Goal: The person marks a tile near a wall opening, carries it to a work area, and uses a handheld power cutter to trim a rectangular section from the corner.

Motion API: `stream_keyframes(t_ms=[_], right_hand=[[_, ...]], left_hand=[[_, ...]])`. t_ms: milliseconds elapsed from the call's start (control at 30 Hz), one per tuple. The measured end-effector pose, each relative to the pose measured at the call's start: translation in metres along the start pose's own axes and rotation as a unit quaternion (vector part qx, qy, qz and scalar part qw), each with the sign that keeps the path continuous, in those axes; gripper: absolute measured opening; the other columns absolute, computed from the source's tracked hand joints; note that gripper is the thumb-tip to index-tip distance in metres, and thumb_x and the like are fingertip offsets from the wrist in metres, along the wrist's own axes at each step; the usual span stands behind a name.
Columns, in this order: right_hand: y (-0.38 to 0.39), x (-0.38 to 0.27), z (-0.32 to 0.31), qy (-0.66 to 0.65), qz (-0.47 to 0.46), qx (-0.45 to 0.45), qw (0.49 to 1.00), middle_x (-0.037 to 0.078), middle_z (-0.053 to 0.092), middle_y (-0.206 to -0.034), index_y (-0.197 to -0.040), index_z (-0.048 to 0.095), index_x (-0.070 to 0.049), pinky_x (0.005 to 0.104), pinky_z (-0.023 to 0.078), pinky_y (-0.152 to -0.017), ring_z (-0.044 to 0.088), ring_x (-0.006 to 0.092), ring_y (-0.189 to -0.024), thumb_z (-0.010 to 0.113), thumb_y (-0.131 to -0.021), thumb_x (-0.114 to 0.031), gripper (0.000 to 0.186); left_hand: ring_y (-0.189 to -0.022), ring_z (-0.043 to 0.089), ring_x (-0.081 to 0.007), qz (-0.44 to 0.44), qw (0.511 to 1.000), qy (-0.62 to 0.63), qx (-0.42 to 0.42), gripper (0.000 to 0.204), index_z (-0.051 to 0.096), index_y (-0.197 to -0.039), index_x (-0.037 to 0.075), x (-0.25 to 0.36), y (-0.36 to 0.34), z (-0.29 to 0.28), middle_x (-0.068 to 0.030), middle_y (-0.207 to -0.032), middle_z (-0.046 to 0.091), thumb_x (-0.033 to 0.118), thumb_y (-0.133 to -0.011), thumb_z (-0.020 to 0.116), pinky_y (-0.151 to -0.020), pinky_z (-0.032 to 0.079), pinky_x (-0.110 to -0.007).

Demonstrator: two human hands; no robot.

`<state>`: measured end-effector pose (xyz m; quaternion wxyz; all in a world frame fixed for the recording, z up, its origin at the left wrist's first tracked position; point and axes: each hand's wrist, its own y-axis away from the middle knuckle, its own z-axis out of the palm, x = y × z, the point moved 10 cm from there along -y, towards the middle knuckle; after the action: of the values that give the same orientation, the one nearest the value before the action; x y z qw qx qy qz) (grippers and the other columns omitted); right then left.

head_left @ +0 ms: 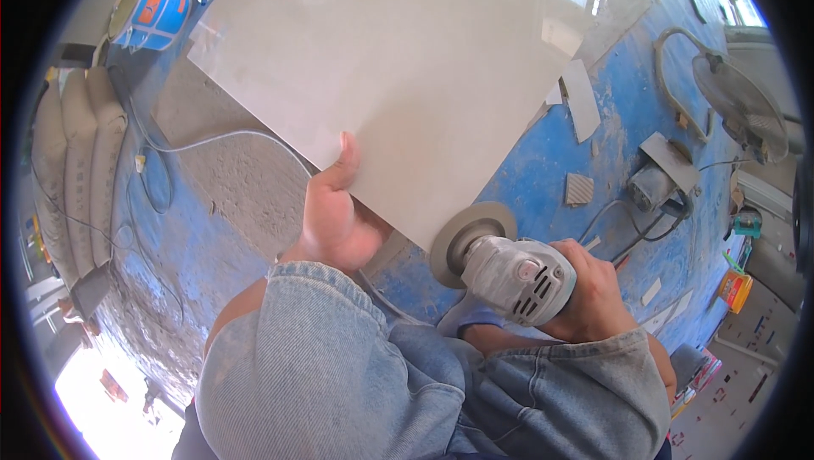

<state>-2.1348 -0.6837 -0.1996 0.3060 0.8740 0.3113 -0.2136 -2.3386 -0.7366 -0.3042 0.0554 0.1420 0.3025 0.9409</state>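
A large glossy beige tile [398, 78] extends away from me, one corner pointing toward my knees. My left hand [337, 221] grips its left edge, thumb on the upper face and fingers curled underneath, partly hidden. My right hand [593, 290] is wrapped around the body of a dusty grey angle grinder [521, 278]. The grinder's round disc [449, 248] is at the tile's near corner; whether it touches the edge I cannot tell. Both hands are close to my knees, in faded denim.
Stacked sacks [89, 163] lie at the left, below a blue bucket [153, 15]. A grey cable [229, 133] passes under the tile's left side. Tile offcuts [580, 100], a dusty power tool [653, 187] and a round fan [738, 104] are on the right over the blue floor [534, 180].
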Motion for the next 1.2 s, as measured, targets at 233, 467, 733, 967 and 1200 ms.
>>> stream_keyframes(t_ms=[233, 467, 733, 967, 1200], right_hand=[[0.003, 0.013, 0.001, 0.006, 0.027, 0.013, 1.000, 0.015, 0.069, -0.091, -0.108, 0.058, -0.003, 0.0395, 0.057, -0.073, 0.071, 0.0323, -0.083, 0.090, -0.062, -0.027, 0.061], [0.001, 0.006, 0.000, -0.006, 0.051, -0.022, 0.998, 0.012, 0.068, -0.094, -0.110, 0.060, -0.004, 0.0409, 0.056, -0.069, 0.070, 0.0313, -0.082, 0.090, -0.061, -0.039, 0.067], [0.002, 0.007, 0.000, 0.004, 0.041, -0.007, 0.999, 0.013, 0.068, -0.093, -0.109, 0.060, -0.003, 0.0404, 0.057, -0.069, 0.070, 0.0313, -0.081, 0.092, -0.056, -0.048, 0.077], [0.002, -0.001, -0.001, 0.011, 0.013, 0.002, 1.000, 0.013, 0.067, -0.092, -0.108, 0.060, -0.004, 0.0405, 0.057, -0.068, 0.070, 0.0309, -0.081, 0.092, -0.055, -0.049, 0.077], [0.000, 0.000, 0.003, 0.012, 0.032, -0.016, 0.999, 0.013, 0.067, -0.093, -0.107, 0.061, -0.004, 0.0407, 0.056, -0.070, 0.070, 0.0311, -0.082, 0.092, -0.054, -0.050, 0.077]], left_hand=[[-0.139, 0.039, -0.0303, 0.003, 1.000, 0.005, 0.005, 0.065, 0.034, -0.148, 0.004, 0.001, 0.001, 0.000, -0.0138, -0.150, 0.041, 0.050, -0.101, 0.041, -0.116, 0.028, -0.047], [-0.138, 0.039, -0.0306, 0.007, 1.000, -0.009, 0.017, 0.066, 0.035, -0.147, 0.004, 0.002, 0.002, 0.002, -0.0144, -0.149, 0.042, 0.050, -0.101, 0.041, -0.115, 0.030, -0.047], [-0.138, 0.039, -0.0305, 0.002, 1.000, -0.008, 0.004, 0.065, 0.034, -0.148, 0.005, 0.001, 0.001, 0.002, -0.0140, -0.149, 0.041, 0.050, -0.101, 0.041, -0.115, 0.030, -0.048], [-0.138, 0.039, -0.0303, 0.003, 1.000, -0.007, 0.005, 0.065, 0.034, -0.148, 0.005, 0.002, 0.003, 0.004, -0.0138, -0.150, 0.041, 0.050, -0.101, 0.042, -0.115, 0.030, -0.048], [-0.138, 0.039, -0.0304, 0.004, 1.000, -0.009, 0.017, 0.065, 0.035, -0.147, 0.005, 0.002, 0.004, 0.003, -0.0141, -0.149, 0.042, 0.050, -0.101, 0.040, -0.115, 0.030, -0.048]])
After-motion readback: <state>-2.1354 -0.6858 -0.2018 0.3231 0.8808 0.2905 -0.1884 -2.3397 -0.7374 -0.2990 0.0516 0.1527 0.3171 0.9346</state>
